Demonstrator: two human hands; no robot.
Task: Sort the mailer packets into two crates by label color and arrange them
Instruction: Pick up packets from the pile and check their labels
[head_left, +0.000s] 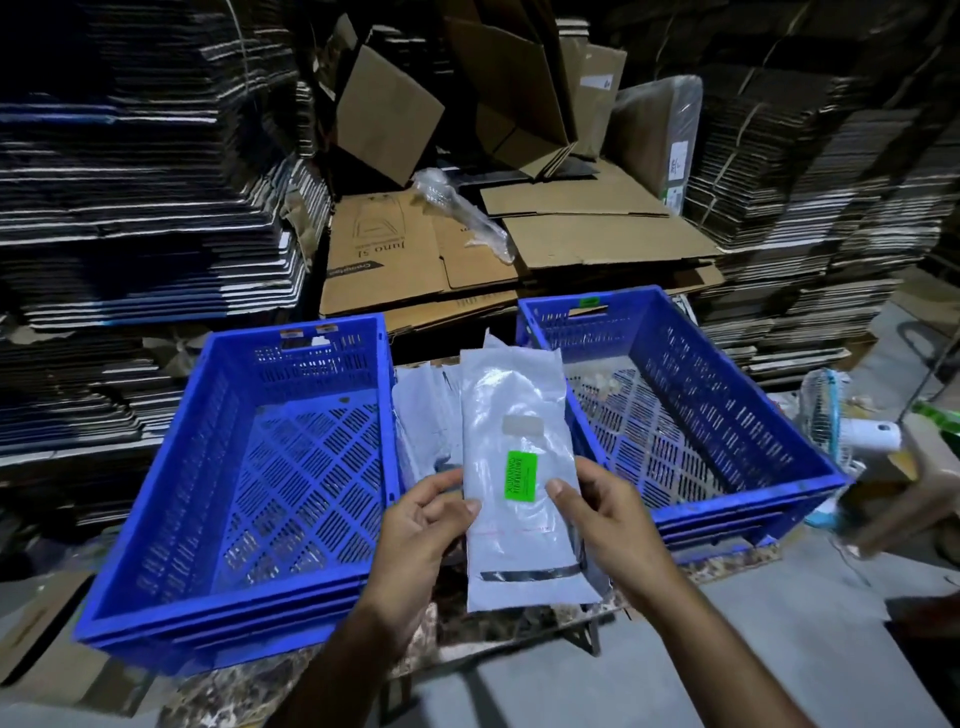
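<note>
Head view: left hand (426, 512) and right hand (597, 506) pinch the green-label mailer packet (519, 467) by its edges between both crates, long axis running away from the person, right crate (737, 415) marginally nearer.

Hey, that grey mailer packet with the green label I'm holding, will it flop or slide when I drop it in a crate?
The mailer packet looks thin and flat, so probably light and bendy. Its plastic skin shines, so it may slide on the right crate's slotted floor. Held by both the left hand and the right hand, it stays fairly straight.
</note>
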